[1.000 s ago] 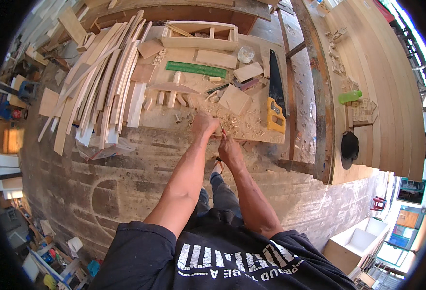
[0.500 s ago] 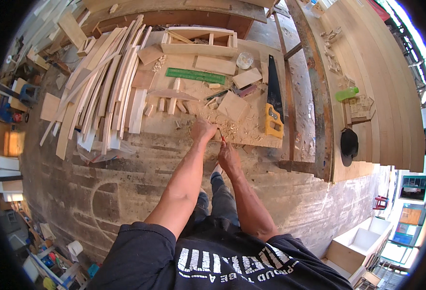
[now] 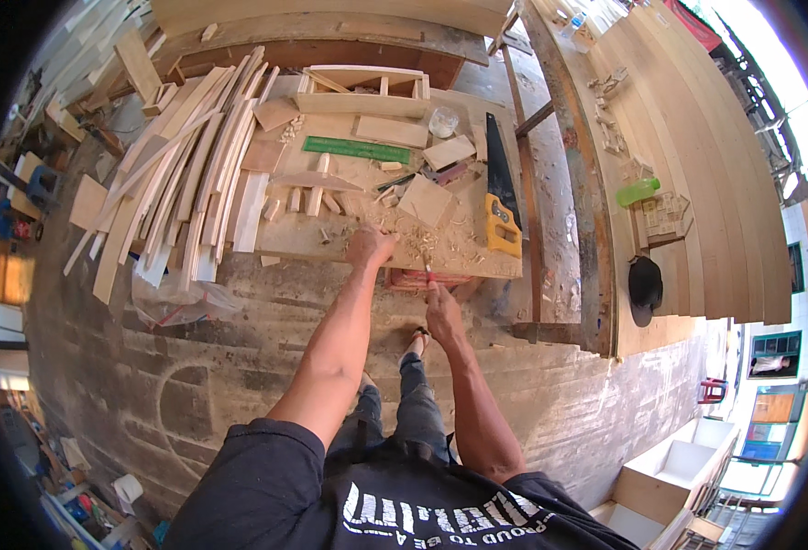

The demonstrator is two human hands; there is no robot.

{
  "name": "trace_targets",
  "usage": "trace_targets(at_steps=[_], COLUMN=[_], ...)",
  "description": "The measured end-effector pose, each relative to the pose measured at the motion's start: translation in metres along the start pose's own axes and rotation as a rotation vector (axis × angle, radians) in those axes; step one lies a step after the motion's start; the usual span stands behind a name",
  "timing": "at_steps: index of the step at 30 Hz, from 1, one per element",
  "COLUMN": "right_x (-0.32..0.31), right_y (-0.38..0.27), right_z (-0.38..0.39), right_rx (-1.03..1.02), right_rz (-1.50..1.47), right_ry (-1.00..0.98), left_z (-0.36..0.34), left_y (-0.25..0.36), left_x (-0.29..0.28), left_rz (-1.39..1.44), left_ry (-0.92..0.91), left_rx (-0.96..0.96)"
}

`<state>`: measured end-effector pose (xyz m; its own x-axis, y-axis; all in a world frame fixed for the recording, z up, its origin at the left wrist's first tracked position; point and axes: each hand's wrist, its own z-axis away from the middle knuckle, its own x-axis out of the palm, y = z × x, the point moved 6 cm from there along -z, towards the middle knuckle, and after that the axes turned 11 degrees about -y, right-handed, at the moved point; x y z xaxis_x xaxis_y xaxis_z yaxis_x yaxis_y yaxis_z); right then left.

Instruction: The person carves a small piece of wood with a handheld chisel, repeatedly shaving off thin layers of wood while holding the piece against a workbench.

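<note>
Pencil-like tool at near edge of workboard, right hand on it

Small red-tipped tool (image 3: 428, 272) sticks up from the right hand (image 3: 441, 307), just off the near edge of the workboard (image 3: 298, 236). Right fingers are pinched closed around its lower end; only the tip shows above the fingertips, so what kind of tool it is can't be told for sure. The tip sits right at the board edge, above a red crate-like thing (image 3: 422, 280) under the board, mostly hidden.

Left hand (image 3: 368, 246) rests on the near part of the board, fingers curled down, knuckles up. Whether it grips anything underneath cannot be told; the palm hides it. It lies just left of the tool, in wood shavings (image 3: 431, 240).

Farther on the board: green ruler (image 3: 356, 149), square offcut (image 3: 425, 200), short wood blocks (image 3: 315, 197), clear cup (image 3: 442, 121). Handsaw with yellow handle (image 3: 501, 220) lies right of the hands, blade pointing far. Open wooden frame (image 3: 367, 84) at the far edge. Bundle of long slats (image 3: 179, 174) fans out on the left, partly overhanging. Black cap (image 3: 645, 286) and green bottle (image 3: 637, 192) sit on the plank stack to the right, well apart from the hands.

A foot shows between the forearms, small and half hidden. Rim of the view is bent and dark.
</note>
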<state>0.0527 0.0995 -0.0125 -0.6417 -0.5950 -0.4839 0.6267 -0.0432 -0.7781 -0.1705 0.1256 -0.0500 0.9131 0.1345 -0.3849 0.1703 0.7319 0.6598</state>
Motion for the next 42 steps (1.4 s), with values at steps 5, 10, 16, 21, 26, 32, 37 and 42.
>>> trace_targets(at_steps=[5,10,16,21,26,32,37,42], right_x=[-0.012,-0.013,-0.024,-0.038,-0.039,-0.037,-0.037,-0.031], right_y=[0.026,0.034,0.024,0.012,0.01,-0.009,-0.02,-0.035], right_z=[0.008,0.006,0.0,-0.005,-0.029,-0.061,-0.068,-0.066], right_rx=[-0.046,-0.067,-0.056,-0.042,-0.034,-0.127,-0.165,-0.135], right_rz=[-0.08,-0.063,0.039,-0.014,0.104,0.273,0.41,0.393], right_ry=[0.024,0.001,-0.046,-0.092,-0.154,-0.269,-0.319,-0.37], left_z=[0.004,0.027,0.05,0.046,0.052,0.038,0.036,0.031], left_y=[-0.003,0.008,0.032,0.026,0.03,0.027,0.028,0.024], left_x=[-0.009,-0.008,0.015,0.011,-0.002,0.004,-0.001,-0.003], left_rz=[-0.075,-0.006,-0.26,-0.329,-0.263,-0.417,-0.376,-0.341], left_ry=[0.15,0.199,0.268,0.206,0.146,0.11,0.084,0.038], left_rx=[0.159,0.31,0.304,0.458,0.459,0.444,0.536,0.502])
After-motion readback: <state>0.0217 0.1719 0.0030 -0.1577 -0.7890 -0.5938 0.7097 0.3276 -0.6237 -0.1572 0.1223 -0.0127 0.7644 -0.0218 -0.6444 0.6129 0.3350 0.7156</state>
